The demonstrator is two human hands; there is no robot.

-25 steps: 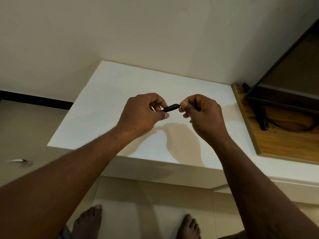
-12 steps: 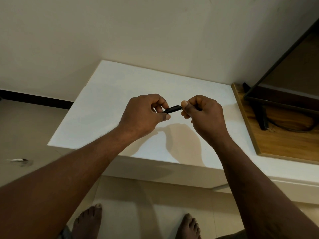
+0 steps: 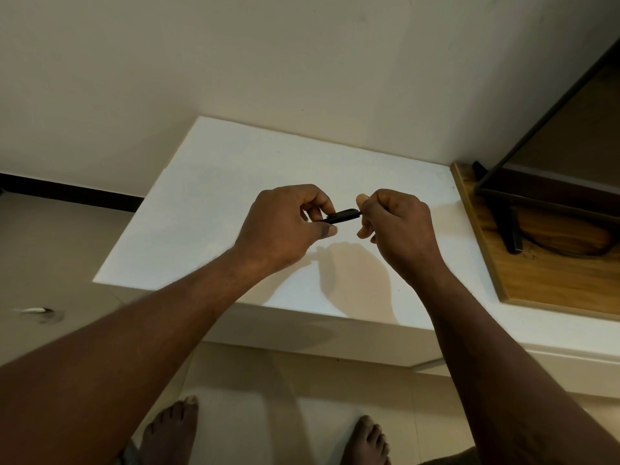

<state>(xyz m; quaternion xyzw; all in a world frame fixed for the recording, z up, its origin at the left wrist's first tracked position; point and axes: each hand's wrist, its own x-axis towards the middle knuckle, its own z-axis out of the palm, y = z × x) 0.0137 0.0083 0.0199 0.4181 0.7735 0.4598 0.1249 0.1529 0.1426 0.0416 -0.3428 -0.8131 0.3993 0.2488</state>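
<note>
Finding: you are holding a black stick (image 3: 344, 216) between both hands, in the air above the white bench (image 3: 214, 203) and clear of its surface. It is running roughly from 9 toward 3 o'clock, with the 3 o'clock end a little higher.

Left hand (image 3: 285, 226): the fingers are curling closed over the 9 o'clock end and the thumb is lying under it. Most of that end is hidden inside the grip.

Right hand (image 3: 396, 229): the fingers are curling in tight and the fingertips are pinching the 3 o'clock end. The exact contact is hidden behind the knuckles.

Handling, as judged: the stick is looking light, rigid and smooth, likely a pen or a capped plastic part, though the view is too small to confirm which. It is not sagging between the two grips. A smooth barrel may be slipping under a fingertip pinch, so you should be taking hold close to each end with thumb against forefinger, pulling or twisting along its length rather than bending it.

Surroundings: a wooden board (image 3: 553, 280) is lying at 3 o'clock of the hands, carrying a dark stand (image 3: 510, 229) and a cable. Your bare feet are showing on the floor at 6 o'clock.
</note>
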